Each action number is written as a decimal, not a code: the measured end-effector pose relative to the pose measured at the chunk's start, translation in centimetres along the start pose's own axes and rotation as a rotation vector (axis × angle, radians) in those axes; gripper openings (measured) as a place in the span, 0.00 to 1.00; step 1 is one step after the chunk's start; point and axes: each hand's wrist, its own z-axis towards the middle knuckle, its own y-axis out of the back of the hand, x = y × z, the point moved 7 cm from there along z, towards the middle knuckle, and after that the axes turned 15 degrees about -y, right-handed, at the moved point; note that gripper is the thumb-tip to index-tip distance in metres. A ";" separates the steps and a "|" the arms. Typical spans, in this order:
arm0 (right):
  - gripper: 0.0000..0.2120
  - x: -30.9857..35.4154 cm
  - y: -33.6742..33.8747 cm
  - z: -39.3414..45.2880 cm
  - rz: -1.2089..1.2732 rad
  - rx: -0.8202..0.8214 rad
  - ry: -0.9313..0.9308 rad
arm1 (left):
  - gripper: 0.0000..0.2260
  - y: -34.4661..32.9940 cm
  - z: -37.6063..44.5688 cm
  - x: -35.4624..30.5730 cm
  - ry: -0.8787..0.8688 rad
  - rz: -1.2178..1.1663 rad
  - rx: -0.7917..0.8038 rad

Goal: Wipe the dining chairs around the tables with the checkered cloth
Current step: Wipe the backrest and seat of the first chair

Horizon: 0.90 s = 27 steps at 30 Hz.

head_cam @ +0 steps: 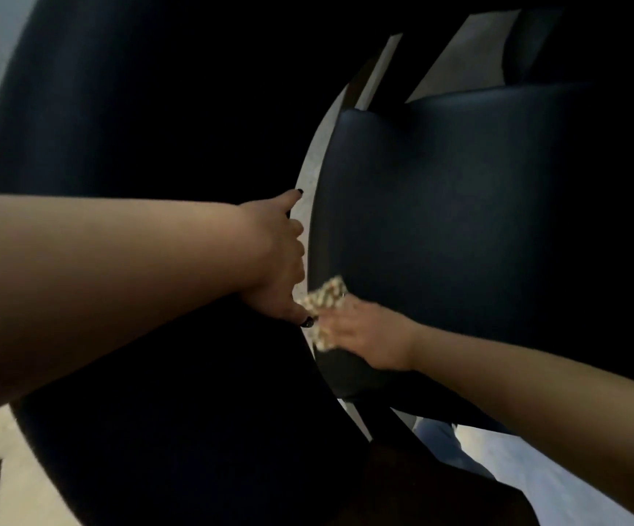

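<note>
I am in the middle of one chair, and I cannot judge from here how many of the others are done; only this dark chair fills my view, with part of another dark shape at the top right that may be a second chair. The checkered cloth [326, 309] is at the near left corner of the seat [478, 206], pressed against the padded edge right where seat and backrest [137, 127] come close together. My guess is that I am working the seat's rim and corner, and the broad middle of the seat, the backrest face and the legs may yet need a pass; the dim light shows no wet streaks or dust to tell me which parts are clean.

My right hand [364, 336] reaches in from the lower right, forearm low and stretched, palm down on the cloth. It is blurred, so I can say the fingers lie over the cloth and bunch it under them, yet not how tightly they curl. My left hand [277, 256] comes across from the left with the arm nearly level. Its fingers wrap over the curved edge of the backrest and grip it, thumb pointing down toward the cloth, which steadies the chair.
</note>
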 end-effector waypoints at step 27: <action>0.14 -12.2 6.7 1.3 -0.007 -0.029 -0.184 | 0.37 0.4 0.1 0.6 0.042 -0.096 0.050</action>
